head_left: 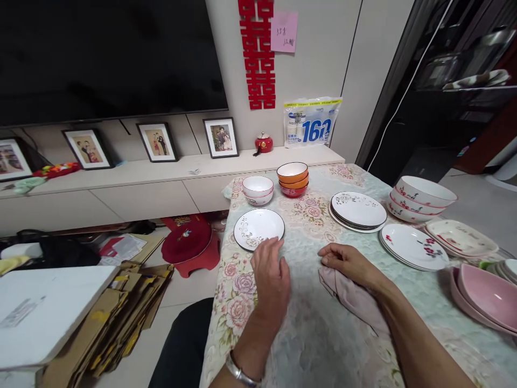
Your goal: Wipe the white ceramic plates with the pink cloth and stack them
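Observation:
My left hand (271, 275), with a silver bangle at the wrist, is at the near edge of a white plate (258, 225) with a dark rim and a floral print. Its fingers are extended over the rim; whether they touch it I cannot tell. My right hand (348, 263) is curled around one end of a pinkish-grey cloth (355, 299), which trails toward me over the tablecloth. Beyond the plate stand stacked white bowls (257, 188) with red rims. Beside them is a stack of orange and red bowls (293, 175).
Right of my hands are stacked dark-rimmed plates (358, 210), flower-printed plates (414, 247), large white bowls (422, 199), rectangular dishes (462, 237) and pink bowls (490, 296). A red stool (188, 242) and flattened cardboard (117, 323) are on the floor at left. A low cabinet (153, 188) runs behind.

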A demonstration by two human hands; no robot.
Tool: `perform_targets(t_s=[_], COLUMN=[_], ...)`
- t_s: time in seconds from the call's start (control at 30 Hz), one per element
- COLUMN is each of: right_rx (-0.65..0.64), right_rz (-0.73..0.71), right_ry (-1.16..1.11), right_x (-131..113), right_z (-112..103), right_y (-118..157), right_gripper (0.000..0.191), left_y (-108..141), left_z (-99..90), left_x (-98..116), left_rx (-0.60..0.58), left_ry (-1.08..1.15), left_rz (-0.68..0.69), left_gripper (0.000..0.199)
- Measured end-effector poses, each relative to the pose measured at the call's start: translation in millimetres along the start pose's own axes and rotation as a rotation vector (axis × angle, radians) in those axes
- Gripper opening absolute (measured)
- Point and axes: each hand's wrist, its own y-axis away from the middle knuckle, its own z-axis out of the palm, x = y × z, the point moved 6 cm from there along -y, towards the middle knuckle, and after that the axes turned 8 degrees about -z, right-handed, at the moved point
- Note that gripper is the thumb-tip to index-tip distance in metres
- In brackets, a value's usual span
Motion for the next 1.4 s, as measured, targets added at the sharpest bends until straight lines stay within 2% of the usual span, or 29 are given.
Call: perform_targets(t_s=[0.13,0.27,0.37,0.6,0.8,0.93,1.1,1.4], right_rx=[0.022,0.060,0.076,0.078,0.080,0.085,0.081,0.126], right_rz=[-0.017,-0.023,-0.029,-0.049,-0.065,-0.064,-0.062,-0.064], right_ry=[0.073,0.143,0.176,0.198,0.222,0.221,0.201,0.163], right_x=[-4,-8,-8,-8,-13,-15,-15,-18], right_z=[0,-1,-2,-1,-1,-1,0,-1], right_y=[1,1,0,0,1,1,1,2], right_gripper=[0.027,0.025,0.024,0.022,0.021,0.020,0.020,0.021], left_y=[-7,-16,-23,-26,-25,-25,-30,-20], left_z=[9.3,13.3,9.9,2.3,2.5,8.9,7.9,-5.7], left_x=[-16,-26,-29,-24,-22,-26,-30,-10], left_rx=[-0.071,-0.155,-0.167,-0.113,-0.072,-0.122,-0.138,-0.008], left_ry=[-0.323,-0.459,-0.453,-0.457,-0.443,-0.408,-0.371,-0.313], left_rz=[0.005,0.017,0.015,0.007,0.028,0.086,0.065,0.091], left_gripper=[0.051,0.044,0.040,0.036,0.022,0.032,0.036,0.030])
